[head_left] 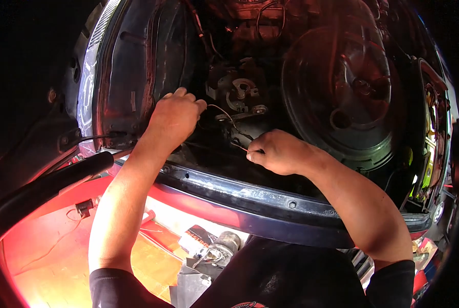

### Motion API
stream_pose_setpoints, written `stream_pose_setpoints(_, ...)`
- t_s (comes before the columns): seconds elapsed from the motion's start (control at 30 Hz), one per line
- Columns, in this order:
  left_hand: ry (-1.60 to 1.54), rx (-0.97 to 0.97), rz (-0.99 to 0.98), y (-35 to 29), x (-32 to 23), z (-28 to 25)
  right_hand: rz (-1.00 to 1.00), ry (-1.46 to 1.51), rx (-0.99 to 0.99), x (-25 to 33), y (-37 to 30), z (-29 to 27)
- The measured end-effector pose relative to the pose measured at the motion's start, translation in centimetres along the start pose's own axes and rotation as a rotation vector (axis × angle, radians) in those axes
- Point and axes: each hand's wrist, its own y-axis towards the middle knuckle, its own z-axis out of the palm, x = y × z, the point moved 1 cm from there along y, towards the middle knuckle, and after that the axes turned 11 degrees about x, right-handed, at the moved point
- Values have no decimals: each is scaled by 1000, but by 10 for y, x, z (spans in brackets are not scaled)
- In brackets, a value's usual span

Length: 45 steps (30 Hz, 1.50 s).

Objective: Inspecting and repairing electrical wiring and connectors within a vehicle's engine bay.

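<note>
A thin, light-coloured wire (221, 109) curves between my two hands over the dark compartment of a vehicle. Its upper end meets the fingertips of my left hand (177, 114), which is closed on it, knuckles up. My right hand (276, 151) pinches a lower stretch of wire between thumb and forefinger. Between the hands, the wire passes a small dark piece whose kind I cannot make out. Just beyond it sits a metal bracket (241, 95) with a curved, hook-like part. Shadow hides much of the area below the wire.
A painted metal sill (245, 194) crosses in front of me, under both forearms. Right of my hands lies a large round recess (337, 97). A thick black tube (52, 187) juts in at left. A metal cylinder (226, 244) with wires stands below the sill.
</note>
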Motion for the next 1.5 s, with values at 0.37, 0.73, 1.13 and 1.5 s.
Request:
stream_pose_setpoints(0.37,-46,143,21,-26,-10,10,33,9,80,0,3,-5)
stream_pose_setpoints(0.73,-503,21,-99,-42,-6,23,5,56,33,3,4,-3)
stream_pose_setpoints(1.13,-76,-186,-239,-31,-5,-2,13,46,16,3,1,-5)
stream_pose_setpoints(1.5,66,128,-14,-20,-13,14,12,6,96,2,3,-6)
